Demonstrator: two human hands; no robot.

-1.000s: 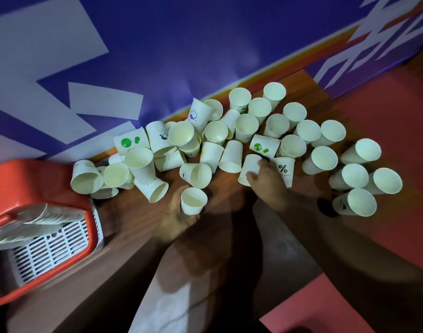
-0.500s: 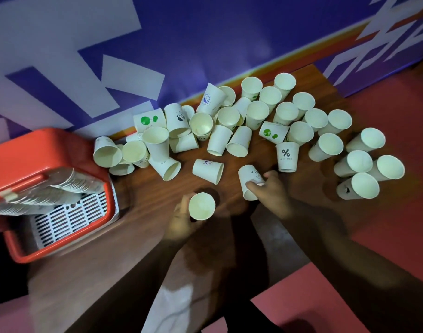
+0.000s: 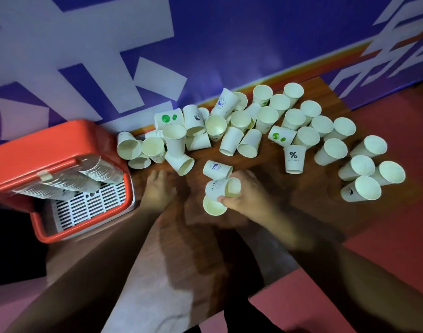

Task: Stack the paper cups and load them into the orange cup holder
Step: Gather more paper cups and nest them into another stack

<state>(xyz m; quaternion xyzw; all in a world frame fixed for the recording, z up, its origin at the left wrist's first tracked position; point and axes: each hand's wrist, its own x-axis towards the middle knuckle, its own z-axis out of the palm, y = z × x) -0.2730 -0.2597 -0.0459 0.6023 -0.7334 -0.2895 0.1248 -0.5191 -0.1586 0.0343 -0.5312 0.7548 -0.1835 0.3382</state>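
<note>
Many white paper cups [image 3: 265,121] are scattered over the wooden table [image 3: 261,169], some upright, some on their sides. My right hand [image 3: 247,197] grips a printed cup [image 3: 216,188]; a second cup [image 3: 214,207] sits against its lower end with its mouth toward me, seemingly nested. My left hand [image 3: 157,188] holds nothing and lies low over the table, its fingers reaching toward a tipped cup [image 3: 181,163]. The orange cup holder [image 3: 49,145] stands at the left, with long stacks of cups [image 3: 90,174] lying inside on its white grid.
A blue and white banner wall [image 3: 229,44] rises right behind the cups. Another printed cup [image 3: 216,168] lies on its side just beyond my right hand. A "%" cup [image 3: 294,159] stands mouth down. Red floor [image 3: 397,236] lies to the right of the table.
The cup my left hand held now sits against the printed cup in my right hand. My left hand has let go and moved left toward the tipped cup. The view shifted left.
</note>
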